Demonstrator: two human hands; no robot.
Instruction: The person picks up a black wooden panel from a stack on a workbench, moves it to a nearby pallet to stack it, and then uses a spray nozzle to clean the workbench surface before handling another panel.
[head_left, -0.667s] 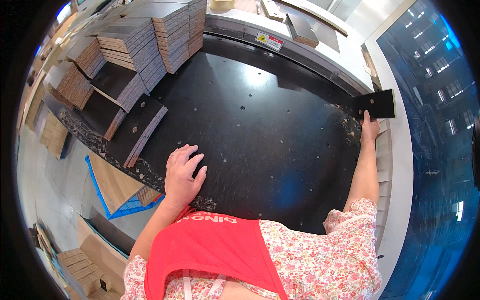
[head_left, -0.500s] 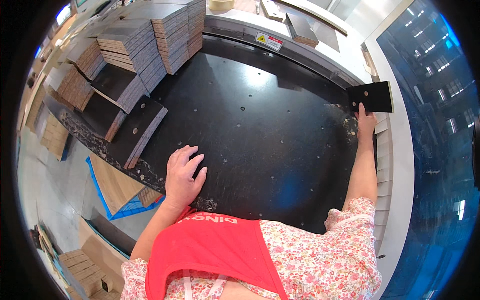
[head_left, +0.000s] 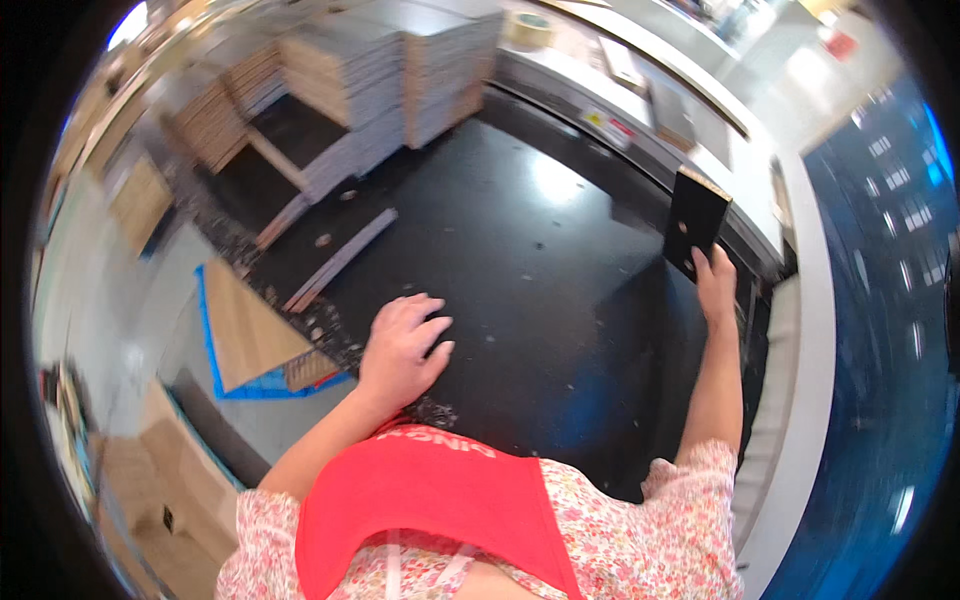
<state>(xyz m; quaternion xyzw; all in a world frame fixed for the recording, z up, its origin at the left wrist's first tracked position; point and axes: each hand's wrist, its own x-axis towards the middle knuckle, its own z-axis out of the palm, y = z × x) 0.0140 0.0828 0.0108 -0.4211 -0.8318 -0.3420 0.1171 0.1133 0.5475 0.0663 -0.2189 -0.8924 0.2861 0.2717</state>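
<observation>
My right hand (head_left: 716, 288) grips the lower end of a small black particleboard panel (head_left: 700, 212), which is tilted up above the right side of the black table. Two round holes show in the panel's dark face, and its raw tan edge faces up. My left hand (head_left: 405, 345) is at the table's near left part, palm down, fingers loosely spread and holding nothing. Beyond it, a similar dark panel (head_left: 342, 262) lies on the black tabletop (head_left: 500, 270), its pale edge standing out.
Tall stacks of cut panels (head_left: 345, 75) fill the table's far left. A pale machine rail (head_left: 590, 95) runs along the back, with a tape roll (head_left: 530, 30) on it. Wood boards (head_left: 250, 330) lie in a blue crate below left. A blue glossy surface (head_left: 890, 300) stands right.
The panel in my right hand has come off the right-hand rail, inward over the table, and turned more upright. My left hand stays near the table's edge. The whole view has shifted and blurred.
</observation>
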